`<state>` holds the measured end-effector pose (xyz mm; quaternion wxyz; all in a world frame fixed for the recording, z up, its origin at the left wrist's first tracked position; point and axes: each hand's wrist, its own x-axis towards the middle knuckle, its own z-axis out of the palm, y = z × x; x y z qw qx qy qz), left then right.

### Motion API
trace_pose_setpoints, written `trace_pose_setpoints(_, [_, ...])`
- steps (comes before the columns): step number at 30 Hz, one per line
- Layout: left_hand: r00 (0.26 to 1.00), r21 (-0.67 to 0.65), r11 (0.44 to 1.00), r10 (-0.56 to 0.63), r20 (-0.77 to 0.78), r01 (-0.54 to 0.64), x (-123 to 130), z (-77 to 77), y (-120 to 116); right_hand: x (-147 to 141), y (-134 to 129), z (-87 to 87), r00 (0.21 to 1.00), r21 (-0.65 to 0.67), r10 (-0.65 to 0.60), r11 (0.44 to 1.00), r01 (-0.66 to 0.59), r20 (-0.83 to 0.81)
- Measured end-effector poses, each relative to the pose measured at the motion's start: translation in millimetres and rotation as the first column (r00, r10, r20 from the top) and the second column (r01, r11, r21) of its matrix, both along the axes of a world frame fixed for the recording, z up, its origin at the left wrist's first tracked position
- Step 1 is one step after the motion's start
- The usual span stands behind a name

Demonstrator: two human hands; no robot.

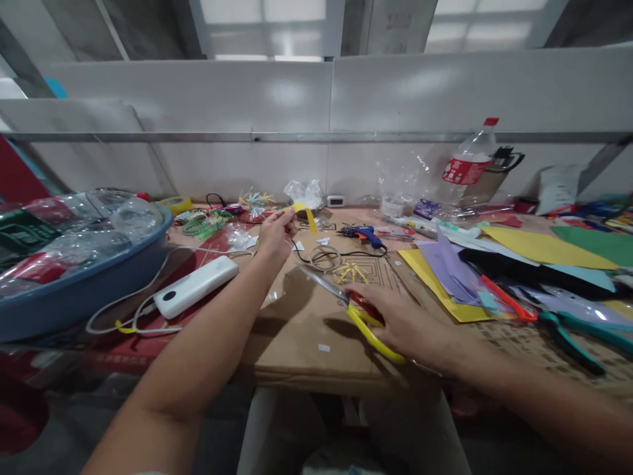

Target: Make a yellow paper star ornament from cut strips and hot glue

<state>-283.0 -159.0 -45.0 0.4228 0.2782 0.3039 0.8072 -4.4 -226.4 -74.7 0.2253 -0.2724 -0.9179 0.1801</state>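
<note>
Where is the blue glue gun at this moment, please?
In the head view, the glue gun lies just right of centre on the cardboard, beyond the right hand and left of the purple paper.

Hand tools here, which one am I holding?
The yellow-handled scissors, in your right hand; the blue glue gun and teal-handled pliers rest untouched.

Brown cardboard (289, 353) carries 1 blue glue gun (364, 233).

Wht panels (208, 99), brt windows (294, 12) abv
</note>
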Motion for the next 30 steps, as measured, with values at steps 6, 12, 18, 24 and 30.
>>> trace_pose_setpoints(6, [0.997,0.01,0.997,-0.071,0.041,0.071,3.9,-2.5,1.0,-32.5,3.4,43.3,0.984,-0.151,0.03,0.987,-0.058,-0.177])
trace_pose_setpoints(12, [0.984,0.059,0.985,-0.166,0.062,0.163,12.4,4.9,-9.8,-58.4,26.0,35.0,0.934,-0.386,-0.125,0.922,-0.015,-0.334])
trace_pose_setpoints(18, [0.979,0.051,0.978,-0.205,0.014,0.204,31.0,5.8,-18.1,-45.6,33.0,28.4,0.957,-0.404,-0.169,0.913,0.061,-0.237])
trace_pose_setpoints(24, [0.975,0.025,0.975,-0.221,-0.02,0.221,53.3,7.7,-30.9,-43.5,31.2,32.5,0.948,-0.519,-0.146,0.854,-0.023,-0.283])
trace_pose_setpoints(30, [0.977,-0.009,0.978,-0.21,-0.023,0.209,71.1,8.2,-41.1,-43.7,31.0,33.6,0.943,-0.489,-0.177,0.872,0.017,-0.282])
